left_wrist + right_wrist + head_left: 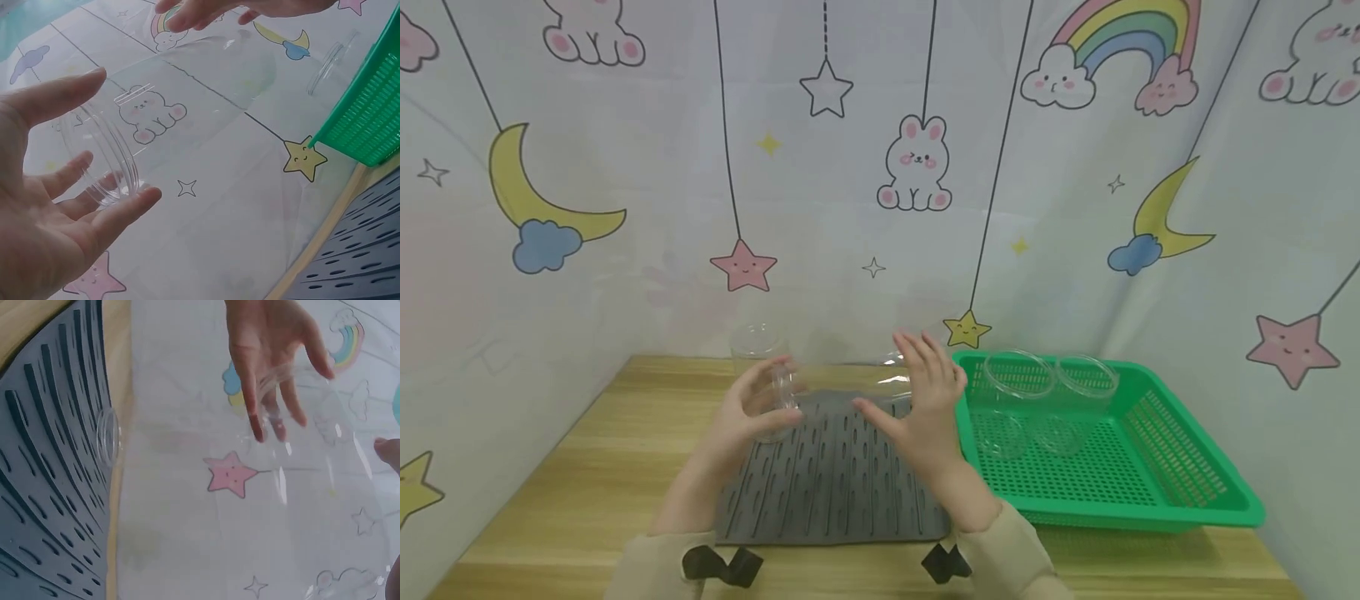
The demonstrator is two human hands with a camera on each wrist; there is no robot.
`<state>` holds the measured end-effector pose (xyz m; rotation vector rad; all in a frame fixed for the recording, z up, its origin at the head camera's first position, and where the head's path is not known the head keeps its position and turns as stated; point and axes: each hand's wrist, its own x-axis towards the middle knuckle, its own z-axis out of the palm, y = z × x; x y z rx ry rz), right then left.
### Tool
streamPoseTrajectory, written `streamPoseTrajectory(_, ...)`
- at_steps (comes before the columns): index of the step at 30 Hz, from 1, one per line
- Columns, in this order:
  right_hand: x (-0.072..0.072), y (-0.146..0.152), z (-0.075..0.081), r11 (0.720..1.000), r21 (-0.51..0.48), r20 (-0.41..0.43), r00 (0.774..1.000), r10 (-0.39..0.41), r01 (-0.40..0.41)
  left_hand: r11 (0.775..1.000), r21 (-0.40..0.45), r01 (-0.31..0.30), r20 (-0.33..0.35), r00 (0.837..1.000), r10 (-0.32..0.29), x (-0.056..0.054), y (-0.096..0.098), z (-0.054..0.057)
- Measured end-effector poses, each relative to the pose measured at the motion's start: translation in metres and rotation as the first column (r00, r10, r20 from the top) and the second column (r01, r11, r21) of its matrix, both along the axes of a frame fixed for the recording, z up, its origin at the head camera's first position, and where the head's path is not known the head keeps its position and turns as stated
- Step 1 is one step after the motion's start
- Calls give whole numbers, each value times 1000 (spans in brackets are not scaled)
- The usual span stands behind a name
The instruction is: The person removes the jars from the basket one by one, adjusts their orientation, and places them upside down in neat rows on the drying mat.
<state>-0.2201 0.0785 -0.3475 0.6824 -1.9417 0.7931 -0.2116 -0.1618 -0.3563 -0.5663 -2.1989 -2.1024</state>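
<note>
A clear jar (pixel 850 379) lies sideways in the air above a grey slotted mat (pixel 842 492), between the two hands. My left hand (pixel 741 408) holds its ridged rim (pixel 115 153), thumb on one side and fingers on the other, as the left wrist view shows. At the other end, my right hand (pixel 928 404) spans the jar's body with spread fingers and thumb. The right wrist view catches only the right thumb (pixel 389 453) and a bit of finger beside the see-through wall. A second clear jar (pixel 760 340) stands behind the left hand, partly hidden by it.
To the right sits a green plastic basket (pixel 1165 508) with two clear jars (pixel 1018 392) standing in it, their rims above its near-left side. Wooden tabletop (pixel 587 467) surrounds the mat. Behind it hangs a white cloth (pixel 850 192) printed with stars, moons and rabbits.
</note>
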Motion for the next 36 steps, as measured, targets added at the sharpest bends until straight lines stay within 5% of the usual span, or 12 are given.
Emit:
streamPoseTrajectory(6,-4,9,-1,952,-292,202,967,154,-91,994,111,3,-36,999,1,-1,-4,2)
streamPoseTrajectory(10,-5,12,-2,865,-484,361,869,337,-134,980,192,59,-103,994,-40,-2,-5,0)
streamPoseTrajectory(14,-7,13,-5,700,-693,407,709,575,-170,959,250,135,-159,983,-96,-4,-5,-2)
streamPoseTrajectory(17,-8,11,-7,531,-827,350,573,741,-182,948,269,170,-176,976,-125,-4,-4,-2)
streamPoseTrajectory(21,-11,7,-10,329,-923,209,457,865,-200,939,278,204,-199,968,-152,-5,-2,-2)
streamPoseTrajectory(23,-12,5,-12,272,-937,157,430,889,-220,937,279,213,-210,965,-157,-4,-1,-1)
streamPoseTrajectory(29,-11,-3,-15,170,-957,70,384,921,-233,932,271,242,-226,957,-183,-5,0,-2)
streamPoseTrajectory(36,-6,-10,-13,64,-977,-17,380,925,-201,937,236,256,-196,957,-212,-8,1,-6)
